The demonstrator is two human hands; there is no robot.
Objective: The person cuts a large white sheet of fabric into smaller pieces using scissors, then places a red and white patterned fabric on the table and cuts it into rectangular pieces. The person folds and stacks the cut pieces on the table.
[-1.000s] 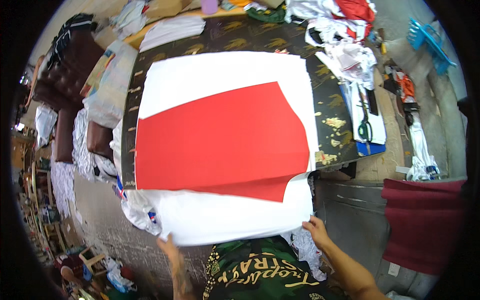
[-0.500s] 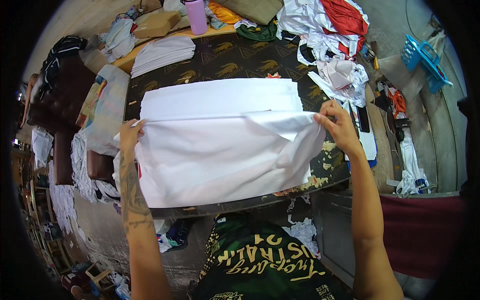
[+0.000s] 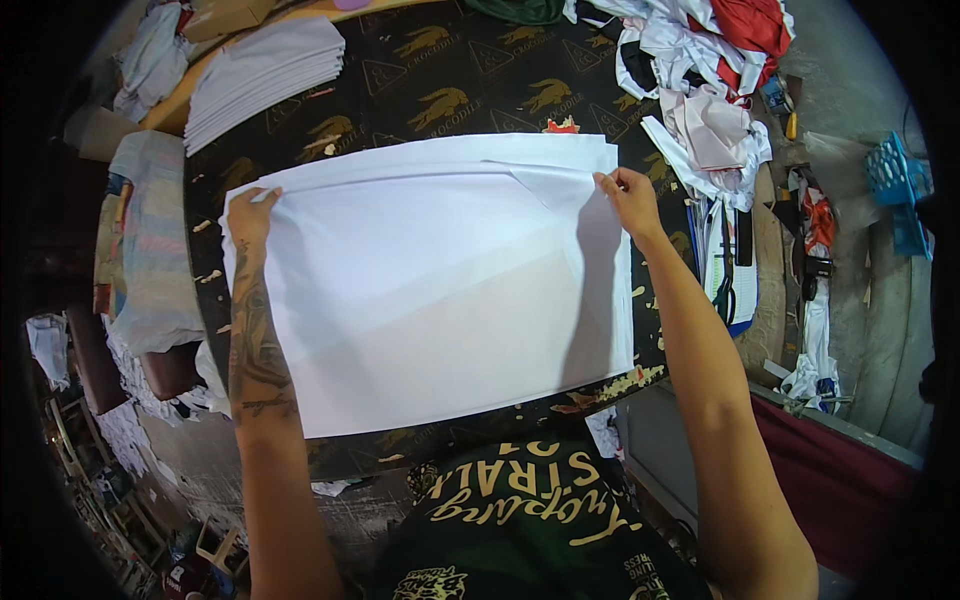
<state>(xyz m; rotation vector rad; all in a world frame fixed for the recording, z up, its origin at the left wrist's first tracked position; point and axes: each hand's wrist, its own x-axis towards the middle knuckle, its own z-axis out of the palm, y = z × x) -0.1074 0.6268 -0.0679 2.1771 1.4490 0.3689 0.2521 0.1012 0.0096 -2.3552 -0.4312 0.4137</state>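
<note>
A white cloth (image 3: 430, 320) lies folded across the dark patterned table (image 3: 420, 90), with another white layer (image 3: 420, 150) showing along its far edge and a faint darker shape showing through it. My left hand (image 3: 250, 212) pinches the cloth at its far left corner. My right hand (image 3: 628, 200) grips the far right corner between thumb and fingers, beside a small turned-over flap of the cloth. The red piece seen earlier is hidden.
A stack of white pieces (image 3: 262, 75) sits at back left. Heaped white and red fabrics (image 3: 700, 50), papers and dark scissors (image 3: 723, 300) line the right side. A blue plastic basket (image 3: 890, 185) is at far right, a bagged bundle (image 3: 150, 270) at the left.
Both hands have carried the cloth's near edge up to the far side, folding it over the red piece. In the last half second the cloth has settled flatter onto the table.
</note>
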